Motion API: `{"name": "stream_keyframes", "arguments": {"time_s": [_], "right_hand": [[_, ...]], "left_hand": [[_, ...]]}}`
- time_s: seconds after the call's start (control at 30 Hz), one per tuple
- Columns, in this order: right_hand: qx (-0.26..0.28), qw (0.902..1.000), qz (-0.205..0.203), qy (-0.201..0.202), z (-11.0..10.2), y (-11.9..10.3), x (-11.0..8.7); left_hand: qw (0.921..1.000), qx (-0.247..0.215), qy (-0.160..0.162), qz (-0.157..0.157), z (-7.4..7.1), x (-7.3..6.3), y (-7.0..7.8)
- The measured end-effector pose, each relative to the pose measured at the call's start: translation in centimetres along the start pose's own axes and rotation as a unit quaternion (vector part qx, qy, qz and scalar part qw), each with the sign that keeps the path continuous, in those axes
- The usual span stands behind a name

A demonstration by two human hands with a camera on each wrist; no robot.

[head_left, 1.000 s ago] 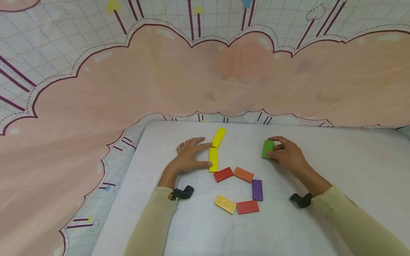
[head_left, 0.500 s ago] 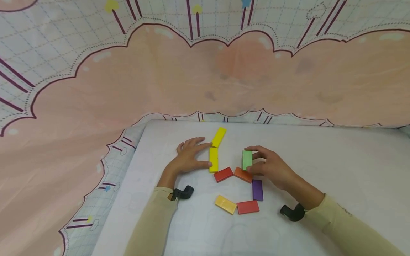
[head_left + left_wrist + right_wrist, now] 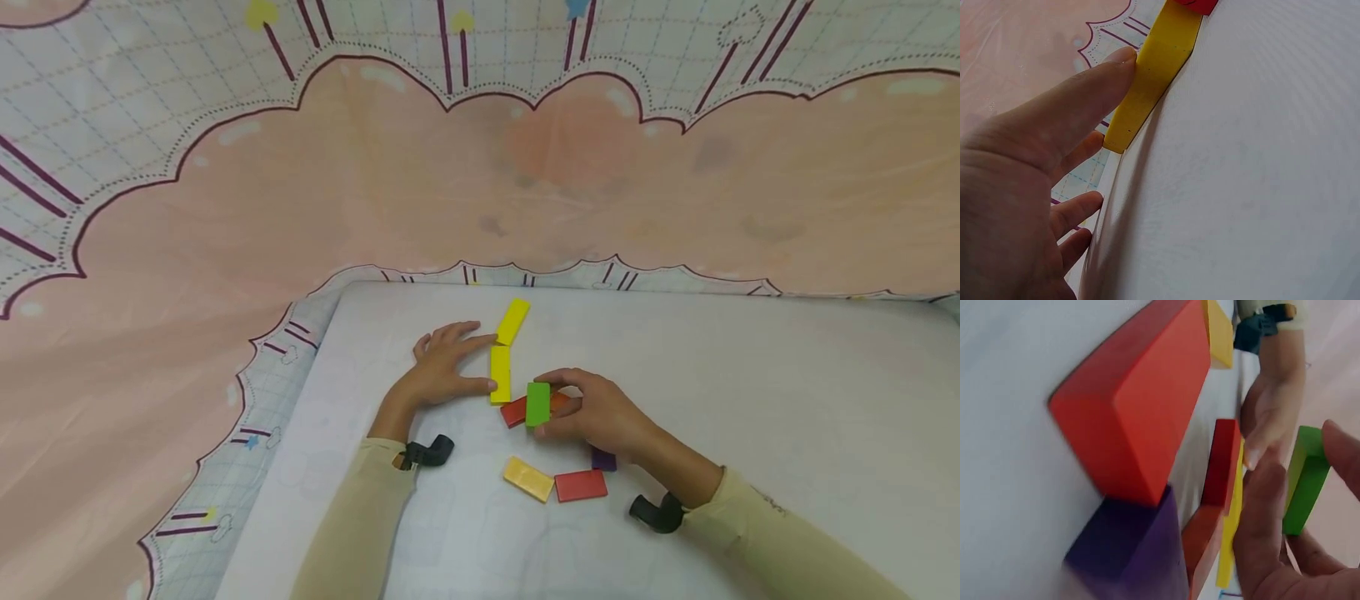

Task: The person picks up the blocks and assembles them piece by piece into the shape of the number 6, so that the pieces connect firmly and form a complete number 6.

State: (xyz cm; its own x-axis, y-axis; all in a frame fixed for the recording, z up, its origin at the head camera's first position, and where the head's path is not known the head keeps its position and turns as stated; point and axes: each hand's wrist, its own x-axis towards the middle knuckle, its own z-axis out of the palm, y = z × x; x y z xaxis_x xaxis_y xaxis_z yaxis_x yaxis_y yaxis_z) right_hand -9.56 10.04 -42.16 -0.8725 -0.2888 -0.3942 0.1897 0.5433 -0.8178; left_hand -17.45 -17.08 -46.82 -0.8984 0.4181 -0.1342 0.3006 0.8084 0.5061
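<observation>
My right hand (image 3: 596, 412) pinches a green block (image 3: 537, 404) between thumb and fingers, above a red block (image 3: 514, 412) and a mostly covered orange block (image 3: 558, 400). In the right wrist view the green block (image 3: 1307, 478) is off the table. My left hand (image 3: 442, 367) rests with fingers spread beside a yellow block (image 3: 500, 375); its thumb touches that block's side, also seen in the left wrist view as the yellow block (image 3: 1154, 75). The left index fingertip lies where this block meets a second yellow block (image 3: 513, 322).
Nearer the front, a golden-yellow block (image 3: 528, 479) touches a second red block (image 3: 581, 486). A purple block (image 3: 603, 459) adjoins that red one, partly hidden by the right hand. All lie on a white tabletop (image 3: 465, 542); a patterned curtain (image 3: 525, 183) hangs behind.
My right hand has carried the green block left and toward the front, from the right of the blocks to over the red and orange ones. The left hand has stayed still.
</observation>
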Motion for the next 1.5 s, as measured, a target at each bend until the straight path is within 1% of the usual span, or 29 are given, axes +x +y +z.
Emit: {"name": "stream_keyframes", "arguments": {"time_s": [0.13,0.27,0.4,0.5,0.63,0.77,0.93,1.17,1.5], "right_hand": [[-0.029,0.9987,-0.043,0.001,1.0,-0.1,0.2],[-0.056,0.9946,-0.087,-0.004,1.8,-0.3,0.2],[-0.106,0.9883,-0.110,0.001,2.6,-0.8,0.0],[-0.157,0.9811,-0.112,0.018,3.3,-1.3,-0.1],[-0.205,0.9717,-0.113,0.034,4.1,-1.9,-0.2],[-0.234,0.9642,-0.117,0.042,4.7,-2.3,-0.1],[-0.273,0.9548,-0.107,0.047,5.2,-2.6,0.1],[-0.301,0.9453,-0.116,0.046,5.7,-2.4,0.4],[-0.323,0.9371,-0.122,0.053,6.0,-2.3,0.5]], "left_hand": [[1.0000,0.004,-0.003,-0.002,0.0,0.0,-0.1],[1.0000,0.006,-0.004,0.001,0.1,0.0,-0.1],[0.9999,0.000,0.001,0.010,-0.1,0.0,-0.1],[0.9999,-0.003,0.002,0.013,-0.1,0.0,-0.1],[0.9999,0.002,-0.002,0.010,-0.1,0.0,-0.2],[0.9999,0.007,-0.004,0.009,-0.1,0.1,-0.2],[0.9999,0.000,-0.002,0.011,-0.2,0.1,-0.1],[0.9999,-0.001,-0.005,0.009,-0.2,0.0,-0.1],[0.9999,0.001,0.000,0.011,-0.3,-0.1,0.0]]}}
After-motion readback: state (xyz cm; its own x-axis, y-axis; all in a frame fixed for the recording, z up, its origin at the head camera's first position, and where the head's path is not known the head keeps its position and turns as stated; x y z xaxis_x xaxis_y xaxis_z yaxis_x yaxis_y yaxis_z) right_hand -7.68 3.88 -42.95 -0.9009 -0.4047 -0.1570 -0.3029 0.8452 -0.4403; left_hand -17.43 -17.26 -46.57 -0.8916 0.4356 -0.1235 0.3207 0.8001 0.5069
